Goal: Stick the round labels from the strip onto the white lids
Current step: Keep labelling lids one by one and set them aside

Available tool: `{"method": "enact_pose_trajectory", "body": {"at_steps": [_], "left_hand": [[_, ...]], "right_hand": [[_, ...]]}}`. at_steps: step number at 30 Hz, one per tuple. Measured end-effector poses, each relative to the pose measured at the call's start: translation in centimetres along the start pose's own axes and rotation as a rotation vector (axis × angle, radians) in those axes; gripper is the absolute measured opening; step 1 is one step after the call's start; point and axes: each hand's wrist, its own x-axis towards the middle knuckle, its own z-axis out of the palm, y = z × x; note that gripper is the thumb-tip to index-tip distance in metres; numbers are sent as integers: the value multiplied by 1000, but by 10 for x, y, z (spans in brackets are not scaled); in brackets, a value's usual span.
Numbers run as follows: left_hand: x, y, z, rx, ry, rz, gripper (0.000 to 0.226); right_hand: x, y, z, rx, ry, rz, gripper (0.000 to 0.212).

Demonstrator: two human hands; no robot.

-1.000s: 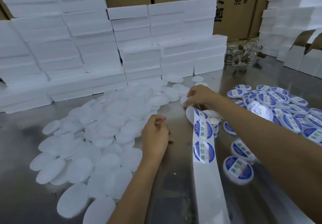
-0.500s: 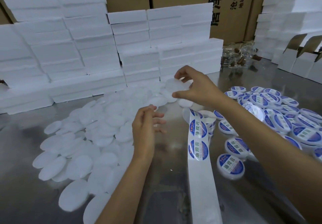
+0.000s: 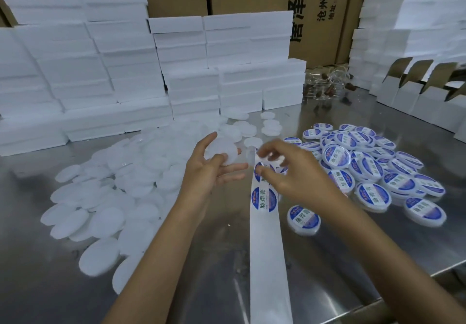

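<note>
My left hand [image 3: 210,170] holds a plain white lid [image 3: 223,150] in its fingertips above the steel table. My right hand [image 3: 290,173] hovers over the top of the white label strip [image 3: 268,253], thumb and fingers pinching at the upper blue round label [image 3: 259,170]; the hand hides most of that label. Another blue round label [image 3: 264,199] sits lower on the strip. A wide heap of unlabelled white lids [image 3: 111,197] spreads on the left. On the right lie several labelled lids [image 3: 373,172].
Stacks of white foam boxes [image 3: 126,71] line the back, with brown cartons [image 3: 315,8] behind. Open white cardboard boxes [image 3: 416,97] stand at the right rear. Clear jars [image 3: 325,84] sit near the back. The steel table's edge [image 3: 428,286] runs at lower right.
My right hand carried a white lid from the far pile and passed it to my left hand, then dropped to the label strip. My left hand rose and took the lid.
</note>
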Motion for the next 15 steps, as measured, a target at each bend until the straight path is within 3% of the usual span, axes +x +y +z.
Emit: {"method": "enact_pose_trajectory", "body": {"at_steps": [7,15], "left_hand": [[0,-4,-2,65,-75,-38,43],[3,-10,-13,195,-201,-163,41]], "right_hand": [[-53,12,39,-216,-104,7,33],[-53,4,47,-54,-162,-31,17]]}}
